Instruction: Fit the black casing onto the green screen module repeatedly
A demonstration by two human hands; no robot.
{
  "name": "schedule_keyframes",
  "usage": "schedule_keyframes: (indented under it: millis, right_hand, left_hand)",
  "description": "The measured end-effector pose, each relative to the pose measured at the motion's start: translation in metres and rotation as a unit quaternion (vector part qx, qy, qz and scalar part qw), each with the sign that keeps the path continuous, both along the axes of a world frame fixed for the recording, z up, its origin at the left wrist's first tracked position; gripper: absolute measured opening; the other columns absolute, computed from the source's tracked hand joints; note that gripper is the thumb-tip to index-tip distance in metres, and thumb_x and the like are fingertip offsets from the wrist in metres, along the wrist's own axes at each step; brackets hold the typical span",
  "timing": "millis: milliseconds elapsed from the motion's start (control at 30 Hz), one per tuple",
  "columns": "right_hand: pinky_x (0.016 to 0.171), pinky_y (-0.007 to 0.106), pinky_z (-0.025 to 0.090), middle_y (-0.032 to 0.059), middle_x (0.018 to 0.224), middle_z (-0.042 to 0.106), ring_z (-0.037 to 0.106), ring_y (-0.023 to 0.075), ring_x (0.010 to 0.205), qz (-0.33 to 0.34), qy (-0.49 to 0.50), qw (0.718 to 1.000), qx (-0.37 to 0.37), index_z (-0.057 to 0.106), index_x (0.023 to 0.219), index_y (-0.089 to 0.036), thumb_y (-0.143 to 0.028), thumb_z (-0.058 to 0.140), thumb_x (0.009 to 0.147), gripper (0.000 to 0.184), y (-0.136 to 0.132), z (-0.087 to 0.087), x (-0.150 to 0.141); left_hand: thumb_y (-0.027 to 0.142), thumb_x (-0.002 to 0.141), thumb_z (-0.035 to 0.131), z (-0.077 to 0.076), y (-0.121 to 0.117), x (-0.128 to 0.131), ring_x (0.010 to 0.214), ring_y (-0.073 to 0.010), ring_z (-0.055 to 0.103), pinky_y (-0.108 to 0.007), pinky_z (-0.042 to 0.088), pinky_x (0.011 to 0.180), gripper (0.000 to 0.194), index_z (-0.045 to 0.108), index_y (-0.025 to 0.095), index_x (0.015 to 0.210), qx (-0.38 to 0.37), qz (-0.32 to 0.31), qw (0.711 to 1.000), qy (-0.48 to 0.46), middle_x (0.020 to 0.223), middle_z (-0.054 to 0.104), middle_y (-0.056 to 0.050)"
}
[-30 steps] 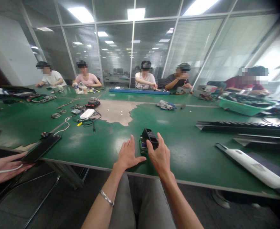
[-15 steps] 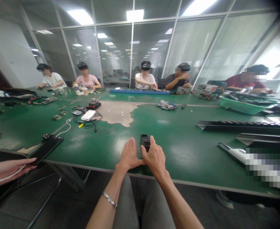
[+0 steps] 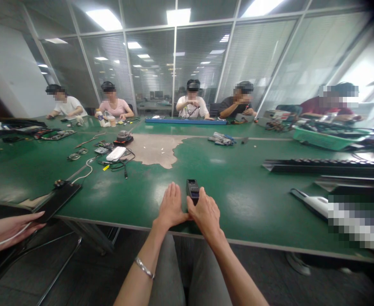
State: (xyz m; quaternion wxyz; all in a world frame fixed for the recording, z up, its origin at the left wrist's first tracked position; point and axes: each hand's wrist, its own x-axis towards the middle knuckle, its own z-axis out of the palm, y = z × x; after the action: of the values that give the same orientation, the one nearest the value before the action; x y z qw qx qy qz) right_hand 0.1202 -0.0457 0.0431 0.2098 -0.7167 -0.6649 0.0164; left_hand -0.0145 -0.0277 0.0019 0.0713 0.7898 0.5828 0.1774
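Observation:
Right in front of me, close to the table's near edge, stands a small black plastic housing (image 3: pixel 192 187) with square openings in its top. My right hand (image 3: pixel 207 214) grips its near right side, thumb on one side and fingers on the other, hiding its lower part. My left hand (image 3: pixel 170 207) rests just left of the housing, fingers stretched forward and the thumb reaching toward its near end. Whether that thumb touches the housing I cannot tell. No green circuit board shows around the housing.
A white charger-like box (image 3: pixel 115 154) with cables lies ahead left. Right of me are a white long-handled device (image 3: pixel 311 202) and black metal rails (image 3: pixel 327 168). Another person's hand (image 3: pixel 11 231) holds a flat black panel (image 3: pixel 61 202) at left. A green basket (image 3: pixel 321 140) stands farther right.
The black housing was tilted beside a green circuit board; now it sits straighter and the board is out of sight. My right hand has moved slightly left, closer to my left hand.

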Motion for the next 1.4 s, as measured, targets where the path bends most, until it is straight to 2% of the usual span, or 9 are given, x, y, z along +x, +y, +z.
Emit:
schedule_keyframes:
  millis: [200,400,533,633,800,967,1133,1267,1400]
  right_hand:
    - [0.074,0.032,0.044,0.0114,0.09,0.069,0.066,0.027,0.09,-0.011,-0.018,1.0,-0.017,0.054,0.107,-0.015,-0.042,0.046,0.09,0.032,0.003,0.004,0.0]
    - [0.072,0.033,0.045,0.0119,0.091,0.069,0.066,0.028,0.091,-0.018,-0.029,0.999,-0.031,0.054,0.104,-0.016,-0.039,0.047,0.088,0.029,0.001,0.006,-0.002]
    - [0.076,0.035,0.046,0.0126,0.093,0.07,0.066,0.0278,0.093,-0.023,-0.017,0.999,-0.044,0.055,0.108,-0.016,-0.041,0.046,0.089,0.033,0.0,0.006,-0.001]
    - [0.08,0.037,0.047,0.0149,0.101,0.069,0.064,0.0297,0.101,-0.016,-0.003,0.999,-0.031,0.053,0.122,-0.014,-0.048,0.046,0.09,0.047,-0.002,0.004,-0.001]
    - [0.083,0.039,0.048,0.0196,0.113,0.066,0.062,0.0338,0.108,-0.019,0.019,0.999,0.018,0.022,0.15,-0.007,-0.054,0.047,0.089,0.081,-0.003,0.001,-0.003]
    - [0.081,0.039,0.048,0.0179,0.1,0.07,0.068,0.0306,0.095,-0.033,0.027,0.999,0.01,0.019,0.152,-0.007,-0.047,0.044,0.092,0.076,0.002,0.003,-0.003]
    - [0.082,0.037,0.048,0.0184,0.105,0.07,0.068,0.03,0.097,-0.03,0.07,0.996,0.05,0.021,0.151,-0.007,-0.047,0.045,0.091,0.077,0.005,0.017,0.004]
    - [0.086,0.039,0.047,0.0185,0.117,0.067,0.066,0.0317,0.102,-0.037,0.123,0.986,0.108,0.023,0.151,-0.01,-0.052,0.045,0.089,0.078,0.007,0.029,0.024]
    - [0.086,0.041,0.046,0.0175,0.121,0.066,0.066,0.0332,0.102,-0.067,0.125,0.981,0.129,0.027,0.15,-0.013,-0.053,0.047,0.088,0.077,0.009,0.022,0.053]
  left_hand:
    - [0.067,0.066,0.062,0.0,0.0,0.0,0.148,-0.0372,0.004,-0.052,0.017,0.119,0.12,0.012,-0.003,0.15,-0.003,0.001,1.0,-0.003,0.159,0.008,-0.029]
    - [0.065,0.068,0.061,-0.002,0.0,0.0,0.148,-0.0375,0.006,-0.053,0.019,0.118,0.116,0.011,-0.001,0.151,0.003,-0.005,1.0,-0.012,0.159,0.01,-0.028]
    - [0.064,0.068,0.061,-0.003,0.001,0.0,0.148,-0.0366,0.006,-0.051,0.018,0.119,0.117,0.01,-0.002,0.15,0.011,-0.006,1.0,-0.013,0.159,0.01,-0.028]
    - [0.062,0.07,0.06,-0.006,0.002,0.0,0.149,-0.0352,0.005,-0.052,0.018,0.119,0.115,0.007,0.001,0.152,0.019,-0.008,1.0,-0.018,0.16,0.01,-0.025]
    - [0.056,0.078,0.053,-0.009,0.001,-0.001,0.149,-0.0317,0.004,-0.051,0.017,0.12,0.104,0.005,0.004,0.153,0.03,-0.006,0.999,-0.02,0.161,0.01,-0.021]
    - [0.062,0.075,0.058,-0.005,0.001,0.0,0.149,-0.0342,0.005,-0.051,0.017,0.12,0.113,0.005,-0.001,0.151,0.012,-0.003,1.0,-0.016,0.16,0.009,-0.025]
    - [0.07,0.081,0.048,-0.006,0.002,0.0,0.148,-0.0346,0.008,-0.053,0.019,0.119,0.106,0.006,0.004,0.153,0.009,0.002,1.0,-0.02,0.16,0.013,-0.023]
    - [0.078,0.082,0.043,-0.008,0.003,0.0,0.148,-0.0352,0.008,-0.049,0.019,0.119,0.111,0.006,0.0,0.151,0.013,0.01,1.0,-0.008,0.159,0.012,-0.026]
    - [0.077,0.086,0.037,-0.01,0.002,0.0,0.148,-0.0341,0.008,-0.049,0.019,0.12,0.106,0.005,0.0,0.152,0.028,0.008,1.0,0.0,0.159,0.013,-0.026]
